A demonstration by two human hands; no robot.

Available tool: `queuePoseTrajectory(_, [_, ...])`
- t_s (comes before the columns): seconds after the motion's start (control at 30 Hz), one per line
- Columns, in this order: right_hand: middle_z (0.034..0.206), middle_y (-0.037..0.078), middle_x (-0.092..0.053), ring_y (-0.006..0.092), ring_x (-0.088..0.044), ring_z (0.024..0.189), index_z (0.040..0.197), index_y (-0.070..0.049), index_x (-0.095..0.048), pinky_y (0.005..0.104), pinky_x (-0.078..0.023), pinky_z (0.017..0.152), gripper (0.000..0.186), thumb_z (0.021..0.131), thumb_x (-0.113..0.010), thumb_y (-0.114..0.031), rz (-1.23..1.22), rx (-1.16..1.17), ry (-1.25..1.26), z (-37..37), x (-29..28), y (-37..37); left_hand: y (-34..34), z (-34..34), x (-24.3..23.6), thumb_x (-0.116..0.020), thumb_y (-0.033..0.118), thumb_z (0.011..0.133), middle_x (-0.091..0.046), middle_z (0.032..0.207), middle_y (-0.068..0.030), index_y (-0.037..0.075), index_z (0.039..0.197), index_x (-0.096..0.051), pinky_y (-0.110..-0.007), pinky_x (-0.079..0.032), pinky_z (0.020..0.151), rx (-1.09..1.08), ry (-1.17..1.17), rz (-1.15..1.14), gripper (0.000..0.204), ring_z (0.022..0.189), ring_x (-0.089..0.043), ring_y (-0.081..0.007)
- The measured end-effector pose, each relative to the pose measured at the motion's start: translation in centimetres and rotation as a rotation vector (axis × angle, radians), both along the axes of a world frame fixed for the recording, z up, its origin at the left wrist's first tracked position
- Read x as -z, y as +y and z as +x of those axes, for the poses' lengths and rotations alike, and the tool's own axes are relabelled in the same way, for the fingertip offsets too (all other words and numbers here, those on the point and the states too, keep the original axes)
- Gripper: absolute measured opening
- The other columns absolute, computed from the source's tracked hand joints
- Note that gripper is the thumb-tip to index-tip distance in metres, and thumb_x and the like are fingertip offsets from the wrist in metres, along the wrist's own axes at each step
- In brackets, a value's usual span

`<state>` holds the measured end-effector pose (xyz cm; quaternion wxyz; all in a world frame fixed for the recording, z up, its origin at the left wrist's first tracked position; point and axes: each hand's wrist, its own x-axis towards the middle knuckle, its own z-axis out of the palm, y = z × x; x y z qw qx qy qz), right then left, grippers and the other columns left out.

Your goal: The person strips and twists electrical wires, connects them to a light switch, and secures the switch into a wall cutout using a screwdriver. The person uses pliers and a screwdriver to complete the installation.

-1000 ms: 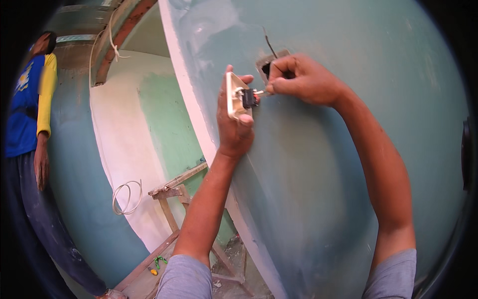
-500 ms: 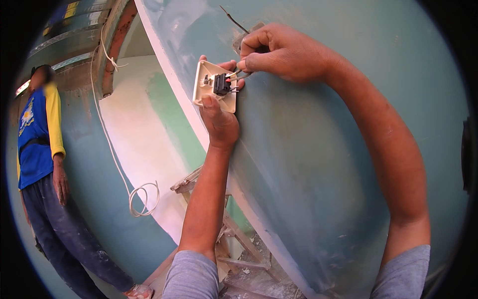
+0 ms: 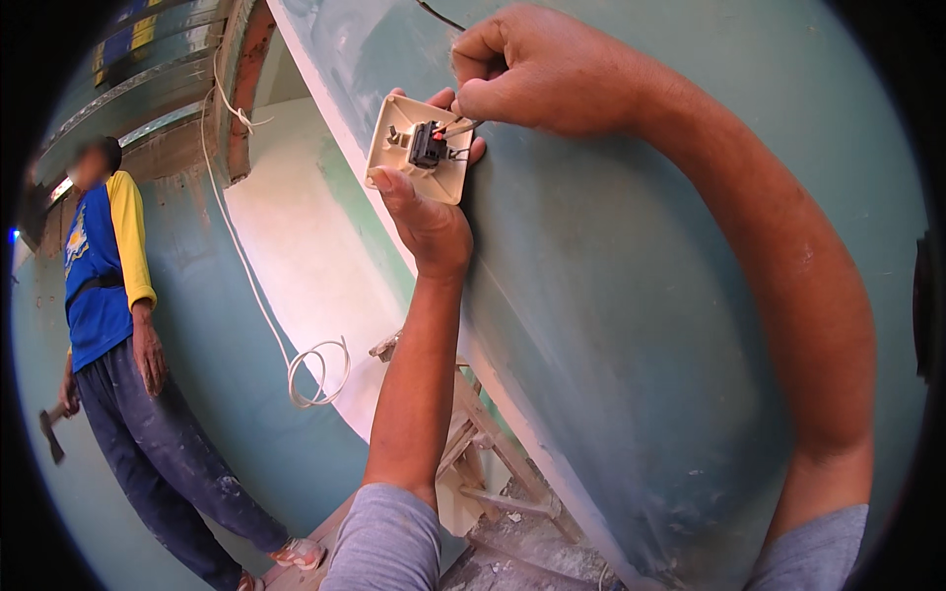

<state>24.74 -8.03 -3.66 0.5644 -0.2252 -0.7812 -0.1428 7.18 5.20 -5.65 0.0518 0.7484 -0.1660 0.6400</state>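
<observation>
Left hand [image 3: 432, 229] gripping the cream plate [image 3: 447, 181], open back showing, right hand [image 3: 552, 74] pinching the wires [image 3: 457, 126], these meeting the black module [image 3: 426, 146] mid-plate, blue-green wall [image 3: 631, 295] behind, co-worker [image 3: 103, 266] standing off left, hammer-like tool [image 3: 52, 433] down low.

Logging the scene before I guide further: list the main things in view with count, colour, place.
Wall plate: one, cream, upper centre, back showing
Module: one, black, on plate's back
Wires: at least two, greyish, at module
Upper wire: one, dark, top edge
Cable: one, white, hanging left, looped low
Wooden stand: one, brown, lower centre
Co-worker: one, blue-and-yellow shirt, left
Hammer-like tool: one, dark, held by co-worker
Wall: one, blue-green, centre to right
Beam: one, reddish-brown, upper left
Left hand: one, bare, holding plate
Right hand: one, bare, pinching at wires
Sleeves: two, grey, lower edge
</observation>
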Motion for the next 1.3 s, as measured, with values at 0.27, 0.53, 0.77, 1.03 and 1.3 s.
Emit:
queuePoseTrajectory(0.27, [0.066,0.01,-0.066,0.0166,-0.059,0.066,0.068,-0.002,-0.063,0.0371,-0.047,0.058,0.019,0.085,-0.066,-0.012,-0.029,0.067,0.029,-1.2,0.2,0.0,0.7,-0.8,0.2,-0.043,0.09,0.088,-0.054,0.144,-0.0222,0.002,0.162,-0.025,-0.038,-0.06,0.096,-0.013,-0.001,-0.016,0.116,0.124,-0.062,-0.0271])
queuePoseTrajectory(0.53, [0.075,0.013,-0.071,0.0201,-0.075,0.097,0.067,-0.003,-0.061,0.0328,-0.05,0.063,0.017,0.084,-0.063,-0.006,-0.081,-0.017,0.082,-1.9,0.0,1.2,1.6,-0.8,-0.1,-0.045,0.089,0.089,-0.055,0.143,-0.021,0.0,0.161,-0.026,-0.036,-0.061,0.093,0.02,0.007,-0.001,0.116,0.122,-0.064,-0.0261])
queuePoseTrajectory(0.77, [0.077,0.011,-0.071,0.0203,-0.075,0.106,0.067,-0.004,-0.06,0.0303,-0.05,0.067,0.019,0.085,-0.062,-0.004,-0.078,-0.076,0.028,-0.7,-1.3,3.5,2.6,-0.2,-0.8,-0.048,0.087,0.089,-0.056,0.141,-0.0202,-0.001,0.161,-0.028,-0.036,-0.061,0.093,0.057,0.011,0.029,0.116,0.122,-0.064,-0.025])
queuePoseTrajectory(1.03, [0.068,0.004,-0.062,0.012,-0.065,0.079,0.065,-0.005,-0.059,0.03,-0.044,0.061,0.022,0.087,-0.063,-0.007,-0.07,0.0,0.036,-2.4,-2.3,3.3,3.1,-1.6,-1.5,-0.052,0.088,0.087,-0.058,0.137,-0.019,-0.001,0.161,-0.027,-0.035,-0.06,0.093,0.098,0.026,0.024,0.119,0.121,-0.064,-0.0243])
queuePoseTrajectory(1.3, [0.061,-0.003,-0.052,0.0081,-0.044,0.06,0.063,-0.008,-0.054,0.0303,-0.036,0.055,0.025,0.085,-0.065,-0.011,-0.05,0.067,0.028,-2.1,-2.5,3.9,4.1,-1.4,-1.8,-0.055,0.081,0.092,-0.059,0.134,-0.0185,-0.002,0.163,-0.025,-0.034,-0.06,0.092,0.158,0.054,0.033,0.113,0.12,-0.064,-0.0231])
